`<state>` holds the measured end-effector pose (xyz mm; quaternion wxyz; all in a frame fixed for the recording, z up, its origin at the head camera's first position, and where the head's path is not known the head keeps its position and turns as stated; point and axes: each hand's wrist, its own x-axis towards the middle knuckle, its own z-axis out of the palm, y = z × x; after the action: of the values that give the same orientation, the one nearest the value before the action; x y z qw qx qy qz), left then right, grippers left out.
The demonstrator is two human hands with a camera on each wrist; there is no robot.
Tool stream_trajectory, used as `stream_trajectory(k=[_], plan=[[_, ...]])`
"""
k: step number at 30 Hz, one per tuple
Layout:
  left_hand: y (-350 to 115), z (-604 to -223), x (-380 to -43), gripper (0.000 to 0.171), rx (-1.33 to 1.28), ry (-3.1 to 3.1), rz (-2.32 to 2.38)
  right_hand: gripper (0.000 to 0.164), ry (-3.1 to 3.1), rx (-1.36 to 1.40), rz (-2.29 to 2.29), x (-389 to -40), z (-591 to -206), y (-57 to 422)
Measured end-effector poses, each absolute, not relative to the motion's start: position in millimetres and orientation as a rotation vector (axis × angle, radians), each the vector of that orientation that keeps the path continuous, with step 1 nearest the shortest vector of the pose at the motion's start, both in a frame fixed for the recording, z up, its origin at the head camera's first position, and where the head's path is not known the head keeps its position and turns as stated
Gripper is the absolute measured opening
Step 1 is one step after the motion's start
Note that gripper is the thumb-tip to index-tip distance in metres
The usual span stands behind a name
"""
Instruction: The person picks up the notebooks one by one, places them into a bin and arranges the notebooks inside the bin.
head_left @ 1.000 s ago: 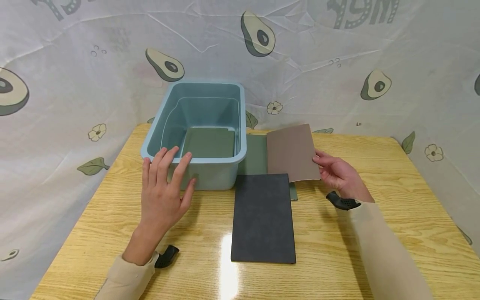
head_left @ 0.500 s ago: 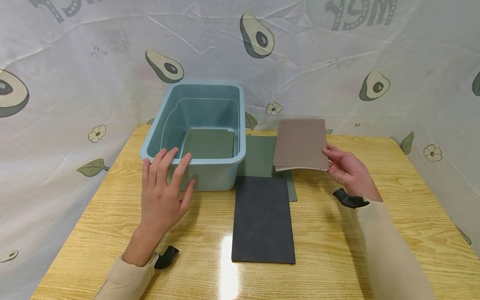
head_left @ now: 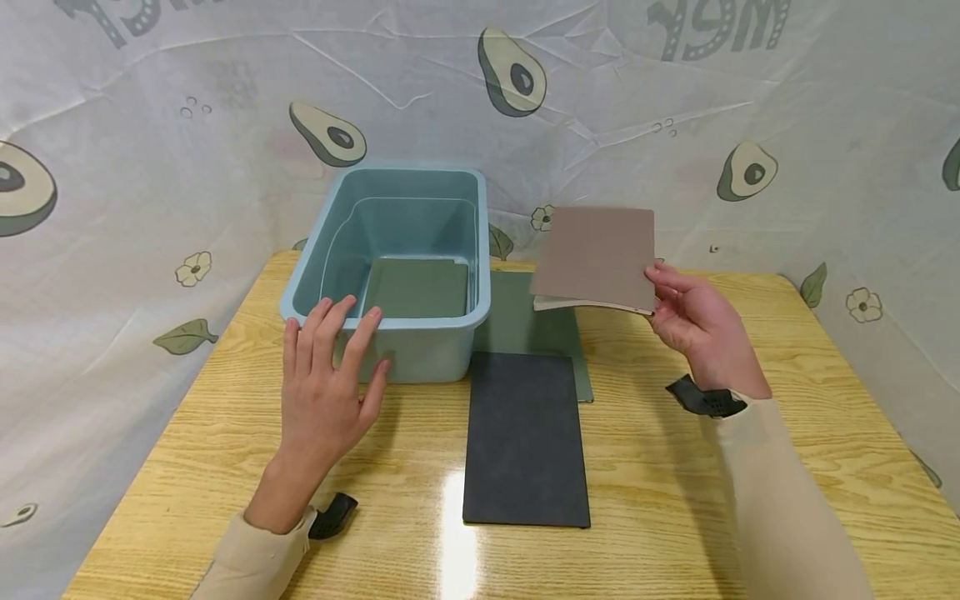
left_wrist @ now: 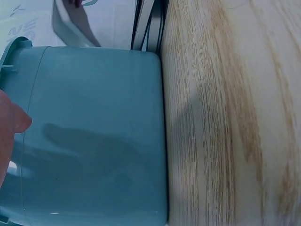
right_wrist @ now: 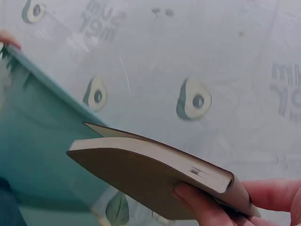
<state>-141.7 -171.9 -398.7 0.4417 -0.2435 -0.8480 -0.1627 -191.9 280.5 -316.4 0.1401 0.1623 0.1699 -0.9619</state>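
My right hand (head_left: 697, 325) pinches a brown notebook (head_left: 596, 258) by its spine edge, holding it raised above the table to the right of the blue plastic bin (head_left: 483, 250). In the right wrist view the notebook's cream pages (right_wrist: 155, 148) show, with the upper cover lifting slightly away from them. Over the bin's near rim lie the fingers of my left hand (head_left: 322, 400), loosely spread; its thumb (left_wrist: 19, 120) is beside the bin's wall in the left wrist view. A dark green notebook (head_left: 416, 287) lies flat on the bin's floor.
Right of the bin, a grey-green notebook (head_left: 517, 312) lies on the wooden table (head_left: 652, 517). A black notebook (head_left: 527, 442) overlaps its near part. Behind the table hangs a pale cloth (head_left: 420, 75) printed with avocados.
My right hand has lifted the brown notebook up, off the grey-green and black notebooks, first rightward, then slightly back left. My left hand has stayed at the bin's rim.
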Motion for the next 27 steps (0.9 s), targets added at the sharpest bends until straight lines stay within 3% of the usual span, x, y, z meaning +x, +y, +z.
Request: stream_trajectory(k=[16, 27], plan=[[-171.5, -398.3, -142.5, 0.065, -0.600, -2.094, -0.403, 0.063, 0.416, 0.399, -2.850, -193.9, -287.1, 265.4], [-170.9, -398.5, -142.8, 0.066, -0.600, -2.091, -0.405, 0.053, 0.373, 0.340, -2.876, -197.1, -268.9, 263.6]])
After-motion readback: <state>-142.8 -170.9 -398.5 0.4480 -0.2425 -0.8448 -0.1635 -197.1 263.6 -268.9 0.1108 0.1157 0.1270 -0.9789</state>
